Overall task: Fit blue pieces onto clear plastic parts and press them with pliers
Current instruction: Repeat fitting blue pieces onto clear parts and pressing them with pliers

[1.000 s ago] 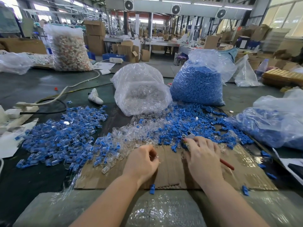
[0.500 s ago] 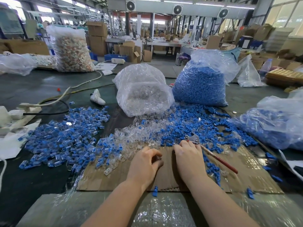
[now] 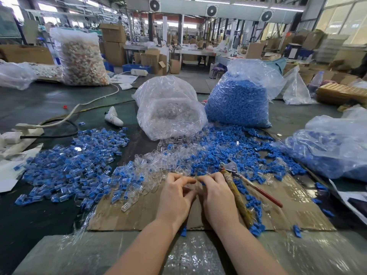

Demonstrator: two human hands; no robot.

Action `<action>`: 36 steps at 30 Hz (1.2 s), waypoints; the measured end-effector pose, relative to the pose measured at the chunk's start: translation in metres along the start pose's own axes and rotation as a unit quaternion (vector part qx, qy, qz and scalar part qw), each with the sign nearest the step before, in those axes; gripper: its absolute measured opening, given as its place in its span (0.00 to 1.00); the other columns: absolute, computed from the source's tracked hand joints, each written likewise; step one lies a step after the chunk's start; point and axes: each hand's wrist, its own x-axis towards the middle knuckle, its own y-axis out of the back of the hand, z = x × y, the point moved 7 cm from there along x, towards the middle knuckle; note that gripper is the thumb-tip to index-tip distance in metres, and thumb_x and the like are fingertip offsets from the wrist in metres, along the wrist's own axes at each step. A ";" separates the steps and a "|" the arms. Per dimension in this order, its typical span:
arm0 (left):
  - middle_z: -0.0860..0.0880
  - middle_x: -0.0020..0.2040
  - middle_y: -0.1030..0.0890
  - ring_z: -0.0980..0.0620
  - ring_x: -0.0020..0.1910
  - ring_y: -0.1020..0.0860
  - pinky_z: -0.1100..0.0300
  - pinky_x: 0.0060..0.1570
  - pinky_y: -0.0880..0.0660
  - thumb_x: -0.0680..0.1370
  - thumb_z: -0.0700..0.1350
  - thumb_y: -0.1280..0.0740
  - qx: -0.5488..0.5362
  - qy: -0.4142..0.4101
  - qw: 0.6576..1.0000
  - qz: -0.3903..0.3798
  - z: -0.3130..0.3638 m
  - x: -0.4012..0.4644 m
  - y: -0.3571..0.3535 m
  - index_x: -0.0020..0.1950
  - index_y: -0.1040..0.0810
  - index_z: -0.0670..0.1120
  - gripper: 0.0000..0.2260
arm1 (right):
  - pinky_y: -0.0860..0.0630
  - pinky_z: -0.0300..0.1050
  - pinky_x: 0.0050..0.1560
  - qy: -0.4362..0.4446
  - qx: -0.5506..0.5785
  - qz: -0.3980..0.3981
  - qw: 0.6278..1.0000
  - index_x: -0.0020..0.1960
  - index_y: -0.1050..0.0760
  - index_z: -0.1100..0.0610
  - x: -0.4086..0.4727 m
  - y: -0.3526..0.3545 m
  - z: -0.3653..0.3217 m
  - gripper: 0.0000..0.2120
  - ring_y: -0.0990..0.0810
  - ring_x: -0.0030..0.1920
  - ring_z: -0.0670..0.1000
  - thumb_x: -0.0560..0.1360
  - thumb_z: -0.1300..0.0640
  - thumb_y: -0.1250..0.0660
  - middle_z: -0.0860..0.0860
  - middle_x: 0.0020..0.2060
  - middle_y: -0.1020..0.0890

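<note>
Where the two hands meet at lower centre of the frame, the left hand [image 3: 174, 197] and right hand [image 3: 217, 195] curl their fingers [image 3: 187, 182] together, pinching a small clear plastic part [image 3: 196, 180]; the blue piece is hard to make out. The pliers [image 3: 236, 187] lie on the cardboard [image 3: 143, 213] just right of the right hand. Loose blue pieces [image 3: 228, 149] and clear parts [image 3: 158, 163] spread across the desk above.

Bright, even daylight enters through the tall glazed windows [image 3: 345, 18] at upper right, joined by long ceiling strip lights [image 3: 252, 4]. Glare glints off the crinkled clear plastic bag [image 3: 168, 108]. Wide-angle distortion bends the edges, and the far background is soft.
</note>
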 end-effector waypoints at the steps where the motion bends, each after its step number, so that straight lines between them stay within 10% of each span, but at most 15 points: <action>1: 0.59 0.44 0.32 0.62 0.41 0.27 0.73 0.48 0.29 0.73 0.39 0.29 0.017 -0.008 1.000 0.007 0.001 -0.001 0.001 0.53 0.18 0.46 0.09 | 0.27 0.44 0.49 0.004 0.013 0.013 1.000 0.55 0.22 0.54 -0.002 0.001 -0.001 0.10 0.25 0.47 0.51 0.76 0.59 0.38 0.51 0.50 0.26; 26: 0.51 0.38 0.19 0.55 0.39 0.21 0.63 0.43 0.23 0.76 0.38 0.33 -0.072 0.067 0.995 -0.004 -0.012 -0.005 0.004 0.46 0.22 0.53 0.09 | 0.25 0.45 0.49 -0.025 0.107 0.068 0.992 0.46 0.20 0.55 -0.013 0.015 0.004 0.03 0.21 0.43 0.48 0.74 0.60 0.32 0.46 0.40 0.18; 36: 0.53 0.40 0.18 0.60 0.40 0.21 0.69 0.43 0.24 0.74 0.37 0.31 -0.092 0.057 0.994 -0.027 -0.009 -0.007 0.004 0.44 0.22 0.54 0.11 | 0.44 0.42 0.46 -0.021 0.034 0.073 0.996 0.37 0.24 0.53 -0.013 0.012 0.002 0.06 0.26 0.39 0.47 0.71 0.55 0.29 0.42 0.34 0.25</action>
